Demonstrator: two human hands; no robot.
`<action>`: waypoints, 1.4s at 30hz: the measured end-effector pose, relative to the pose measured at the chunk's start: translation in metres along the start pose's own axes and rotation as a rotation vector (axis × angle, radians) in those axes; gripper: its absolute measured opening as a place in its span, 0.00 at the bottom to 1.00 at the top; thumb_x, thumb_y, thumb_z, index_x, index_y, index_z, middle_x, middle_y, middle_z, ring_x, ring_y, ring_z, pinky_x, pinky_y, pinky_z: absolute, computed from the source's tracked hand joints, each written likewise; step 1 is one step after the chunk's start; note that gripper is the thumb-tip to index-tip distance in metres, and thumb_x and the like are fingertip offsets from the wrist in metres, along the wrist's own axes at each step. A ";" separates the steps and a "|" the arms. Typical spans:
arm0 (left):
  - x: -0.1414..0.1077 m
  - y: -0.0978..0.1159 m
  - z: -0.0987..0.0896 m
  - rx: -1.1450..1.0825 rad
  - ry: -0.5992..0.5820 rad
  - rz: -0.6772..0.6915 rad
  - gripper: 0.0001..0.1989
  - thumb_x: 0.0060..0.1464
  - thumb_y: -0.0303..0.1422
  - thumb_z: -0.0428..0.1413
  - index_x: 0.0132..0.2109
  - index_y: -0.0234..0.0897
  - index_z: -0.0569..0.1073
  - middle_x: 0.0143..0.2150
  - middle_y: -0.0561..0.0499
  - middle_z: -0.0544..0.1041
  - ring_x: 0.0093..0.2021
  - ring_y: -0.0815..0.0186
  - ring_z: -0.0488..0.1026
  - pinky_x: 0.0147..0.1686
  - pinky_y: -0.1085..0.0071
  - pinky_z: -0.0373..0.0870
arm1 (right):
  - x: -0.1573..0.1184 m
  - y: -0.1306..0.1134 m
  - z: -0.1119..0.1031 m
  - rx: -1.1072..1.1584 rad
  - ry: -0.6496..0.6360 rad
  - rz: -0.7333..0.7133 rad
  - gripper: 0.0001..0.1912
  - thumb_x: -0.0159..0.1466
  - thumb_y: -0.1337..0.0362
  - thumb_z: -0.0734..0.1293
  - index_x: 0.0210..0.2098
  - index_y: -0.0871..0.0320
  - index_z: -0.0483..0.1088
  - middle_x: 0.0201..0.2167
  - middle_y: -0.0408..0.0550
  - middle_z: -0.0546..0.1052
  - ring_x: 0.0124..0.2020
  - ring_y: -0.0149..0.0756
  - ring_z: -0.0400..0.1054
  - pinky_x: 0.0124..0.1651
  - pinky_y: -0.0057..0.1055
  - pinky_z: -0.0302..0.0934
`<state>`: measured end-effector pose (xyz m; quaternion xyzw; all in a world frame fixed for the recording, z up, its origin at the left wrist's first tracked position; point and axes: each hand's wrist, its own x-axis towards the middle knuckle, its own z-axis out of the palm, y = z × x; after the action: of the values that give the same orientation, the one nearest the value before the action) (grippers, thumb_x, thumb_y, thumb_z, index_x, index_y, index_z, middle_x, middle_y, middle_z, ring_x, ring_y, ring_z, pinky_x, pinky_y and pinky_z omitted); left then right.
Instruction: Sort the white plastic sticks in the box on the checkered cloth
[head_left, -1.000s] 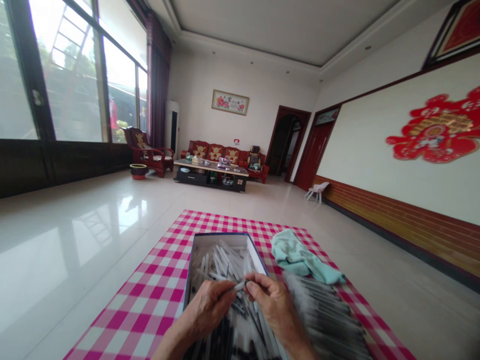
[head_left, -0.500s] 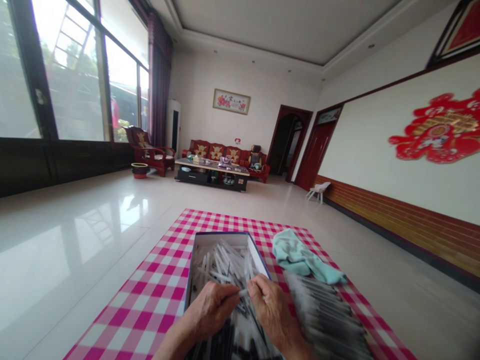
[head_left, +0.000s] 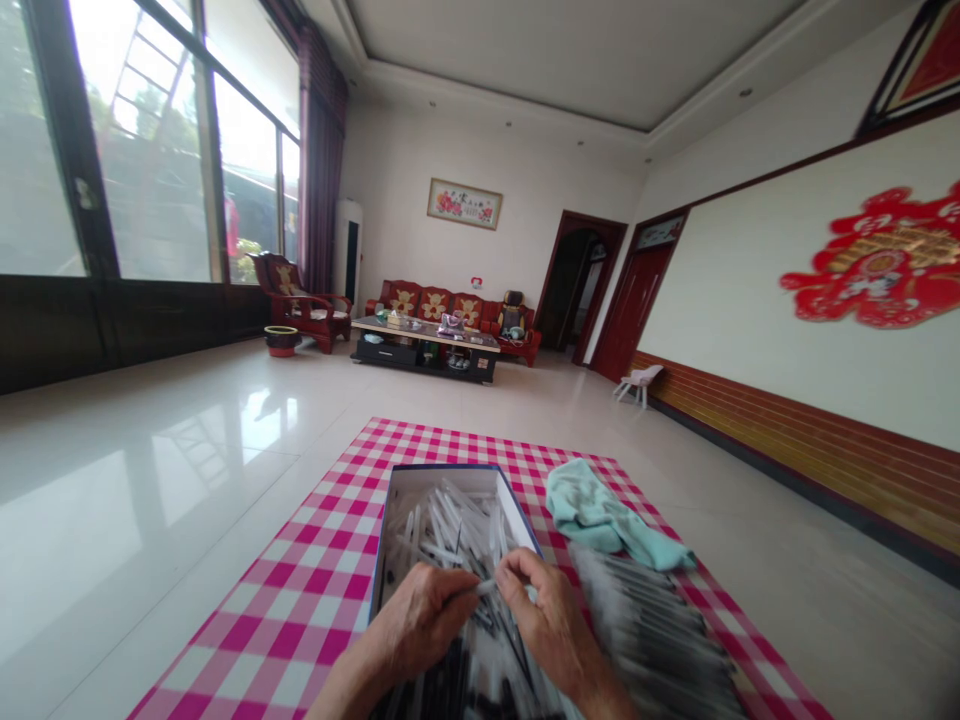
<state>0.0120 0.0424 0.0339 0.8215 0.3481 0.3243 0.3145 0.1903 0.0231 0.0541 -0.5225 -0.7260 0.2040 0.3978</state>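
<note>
Over the box, my left hand (head_left: 435,610) is closed in a pinch on a short, whitish translucent pen barrel (head_left: 486,587). My right hand (head_left: 541,610) meets its other end with thumb and forefinger, the forefinger arched. Both hands nearly touch. Beneath them, a blue-edged white box (head_left: 519,512) holds many loose translucent pen barrels (head_left: 450,520) and thin dark pieces. Black parts (head_left: 450,680) fill its near end, partly hidden by my wrists. Right of the box, a blurred row of dark and clear pens (head_left: 660,630) lies side by side.
A pink-and-white checked cloth (head_left: 300,560) covers the table. A crumpled mint-green cloth (head_left: 600,510) lies to the right of the box, beyond the pens. Farther off stand a coffee table (head_left: 424,350), a wooden sofa (head_left: 420,300), an armchair (head_left: 300,300) and a small stool (head_left: 639,383).
My right forefinger has lifted into an arch, leaving a gap above the thumb, and the right hand has shifted slightly. My left hand stays in place on the pen barrel.
</note>
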 end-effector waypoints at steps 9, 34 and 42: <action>0.000 0.000 0.001 -0.007 -0.029 0.016 0.14 0.57 0.29 0.46 0.23 0.37 0.55 0.19 0.60 0.54 0.21 0.75 0.51 0.22 0.76 0.48 | 0.000 0.013 0.016 -0.208 0.109 0.041 0.25 0.66 0.51 0.54 0.17 0.57 0.61 0.15 0.42 0.66 0.19 0.30 0.57 0.25 0.28 0.47; 0.000 0.001 0.000 -0.017 -0.011 0.026 0.14 0.58 0.30 0.46 0.23 0.37 0.56 0.19 0.60 0.54 0.21 0.75 0.52 0.22 0.76 0.48 | -0.001 0.007 0.006 -0.113 0.028 0.051 0.22 0.67 0.54 0.51 0.22 0.56 0.63 0.19 0.44 0.70 0.23 0.33 0.62 0.27 0.28 0.53; 0.000 0.001 0.000 -0.024 -0.003 0.035 0.15 0.57 0.31 0.46 0.23 0.37 0.56 0.19 0.60 0.52 0.21 0.74 0.50 0.22 0.76 0.47 | -0.002 -0.001 -0.002 -0.164 -0.035 -0.033 0.15 0.65 0.61 0.56 0.23 0.56 0.63 0.23 0.42 0.70 0.26 0.32 0.64 0.30 0.27 0.55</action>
<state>0.0122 0.0423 0.0348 0.8241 0.3292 0.3326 0.3192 0.1911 0.0208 0.0556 -0.5379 -0.7555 0.1464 0.3442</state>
